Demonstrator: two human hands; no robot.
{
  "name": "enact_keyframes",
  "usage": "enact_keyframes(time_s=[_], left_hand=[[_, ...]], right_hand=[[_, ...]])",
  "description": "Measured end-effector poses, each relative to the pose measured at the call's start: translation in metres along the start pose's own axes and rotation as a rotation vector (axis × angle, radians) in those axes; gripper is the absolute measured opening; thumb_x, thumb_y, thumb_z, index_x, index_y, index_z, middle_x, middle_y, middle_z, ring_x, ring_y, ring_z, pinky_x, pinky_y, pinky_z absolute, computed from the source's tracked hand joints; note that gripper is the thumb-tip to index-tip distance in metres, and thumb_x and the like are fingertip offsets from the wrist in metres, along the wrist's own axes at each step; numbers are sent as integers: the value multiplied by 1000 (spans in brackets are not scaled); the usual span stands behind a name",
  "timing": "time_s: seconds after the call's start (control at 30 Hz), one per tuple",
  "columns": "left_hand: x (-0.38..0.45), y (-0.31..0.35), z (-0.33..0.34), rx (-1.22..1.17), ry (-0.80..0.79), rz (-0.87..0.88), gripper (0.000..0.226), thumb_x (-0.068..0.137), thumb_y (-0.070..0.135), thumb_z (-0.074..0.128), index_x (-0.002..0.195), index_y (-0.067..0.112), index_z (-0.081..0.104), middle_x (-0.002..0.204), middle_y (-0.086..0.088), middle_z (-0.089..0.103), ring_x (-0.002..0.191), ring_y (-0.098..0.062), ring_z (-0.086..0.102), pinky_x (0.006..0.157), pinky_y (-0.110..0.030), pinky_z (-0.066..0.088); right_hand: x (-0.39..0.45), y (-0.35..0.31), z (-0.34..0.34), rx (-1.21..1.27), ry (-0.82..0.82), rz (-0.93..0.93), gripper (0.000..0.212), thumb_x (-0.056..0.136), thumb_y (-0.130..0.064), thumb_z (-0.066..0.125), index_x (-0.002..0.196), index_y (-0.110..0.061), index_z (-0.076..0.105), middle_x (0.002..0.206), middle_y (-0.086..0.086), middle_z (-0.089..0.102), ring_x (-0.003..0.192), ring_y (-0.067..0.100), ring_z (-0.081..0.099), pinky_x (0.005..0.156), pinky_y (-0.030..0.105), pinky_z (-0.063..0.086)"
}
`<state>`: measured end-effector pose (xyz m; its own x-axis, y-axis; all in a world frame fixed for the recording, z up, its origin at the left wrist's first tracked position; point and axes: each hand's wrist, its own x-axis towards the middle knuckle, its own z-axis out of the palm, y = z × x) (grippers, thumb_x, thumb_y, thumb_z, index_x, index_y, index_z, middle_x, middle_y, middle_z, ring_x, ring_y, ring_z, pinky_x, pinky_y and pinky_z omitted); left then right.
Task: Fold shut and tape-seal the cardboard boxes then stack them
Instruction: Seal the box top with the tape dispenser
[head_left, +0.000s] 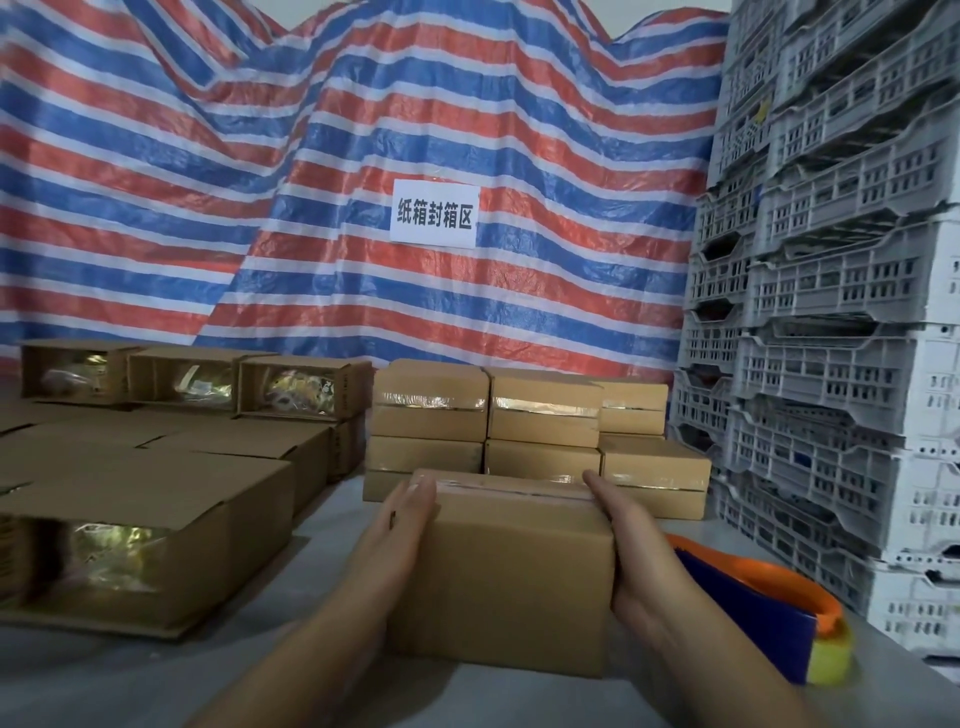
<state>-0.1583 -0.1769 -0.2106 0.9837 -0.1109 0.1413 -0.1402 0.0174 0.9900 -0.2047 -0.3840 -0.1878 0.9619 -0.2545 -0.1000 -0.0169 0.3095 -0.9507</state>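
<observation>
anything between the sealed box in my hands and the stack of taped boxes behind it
Nothing visible does. The taped brown cardboard box, held between the left hand and right hand, sits directly before the stack of sealed cardboard boxes. The orange-and-blue tape dispenser lies off right.

**Grey surface and its load**

A grey work surface (332, 525) carried open cardboard boxes (156, 525) at the left, their contents glinting. Stacked taped boxes (540, 415) stood at the back, centre. An orange and blue tape dispenser (758, 597) lay at the right, beside grey plastic crates (831, 364).
</observation>
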Motion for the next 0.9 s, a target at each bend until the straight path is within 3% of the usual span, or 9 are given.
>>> enact_keyframes(time_s=[0.1, 0.17, 0.23, 0.3, 0.37, 0.57, 0.7, 0.8, 0.9], left_hand=[[-4, 0, -3, -23, -51, -61, 94, 60, 82, 46, 145, 42, 37, 135, 3, 51, 119, -18, 50, 97, -35, 43], [-9, 2, -7, -40, -107, -54, 77, 61, 74, 51, 133, 48, 41, 108, 15, 56, 93, -3, 54, 68, -20, 45], [-10, 4, -7, -24, -123, -34, 59, 61, 67, 57, 116, 48, 45, 99, 21, 56, 84, 3, 53, 58, -16, 42], [-10, 9, -6, -9, -99, -9, 53, 61, 67, 57, 109, 43, 50, 99, 19, 58, 86, 1, 55, 62, -18, 42], [-8, 17, -4, 15, -96, 3, 63, 61, 69, 55, 116, 37, 50, 106, 11, 58, 95, -8, 55, 76, -27, 42], [-11, 8, 1, 72, 22, -42, 87, 61, 75, 49, 133, 27, 49, 104, 7, 54, 100, -15, 51, 92, -38, 41], [-17, 0, -4, 45, 52, -64, 93, 58, 74, 51, 137, 26, 50, 93, 15, 53, 87, -10, 51, 86, -37, 41], [-20, 0, -11, 50, 13, -63, 74, 59, 74, 53, 123, 37, 52, 96, 18, 56, 88, -7, 52, 89, -38, 41], [-24, 3, -15, 26, -21, -66, 57, 61, 70, 53, 110, 42, 50, 97, 19, 57, 89, -3, 52, 87, -36, 41]], right_hand=[[-1, 12, -3, 12, 52, 52, 58, 88, -68, 53, 110, -17, 72, 96, 21, 76, 89, 40, 74, 88, 52, 54], [-2, 15, -1, 8, 88, 55, 62, 89, -71, 49, 108, -18, 75, 98, 20, 76, 99, 41, 71, 101, 58, 47], [-5, 12, 2, 10, 113, 56, 64, 90, -71, 47, 107, -16, 76, 98, 20, 76, 101, 41, 69, 103, 58, 46], [-7, 4, 5, 6, 147, 79, 65, 91, -70, 46, 107, -13, 75, 95, 21, 76, 98, 40, 70, 97, 55, 49], [-9, -5, 6, -6, 176, 90, 69, 91, -72, 44, 110, -11, 72, 94, 23, 75, 96, 41, 70, 91, 51, 52], [-9, 8, 8, -41, 200, 88, 77, 84, -82, 38, 114, -18, 69, 92, 21, 76, 95, 37, 69, 92, 51, 51], [-22, 29, 1, -213, 180, -153, 70, 97, -65, 23, 148, -21, 44, 133, 18, 56, 125, 35, 49, 114, 48, 31], [-34, 37, -3, -442, 70, -228, 78, 89, -68, 23, 154, -26, 33, 151, 10, 45, 140, 30, 40, 117, 44, 27], [-38, 33, -8, -421, 4, -275, 73, 93, -54, 33, 158, -23, 16, 159, 4, 33, 145, 24, 32, 120, 41, 23]])
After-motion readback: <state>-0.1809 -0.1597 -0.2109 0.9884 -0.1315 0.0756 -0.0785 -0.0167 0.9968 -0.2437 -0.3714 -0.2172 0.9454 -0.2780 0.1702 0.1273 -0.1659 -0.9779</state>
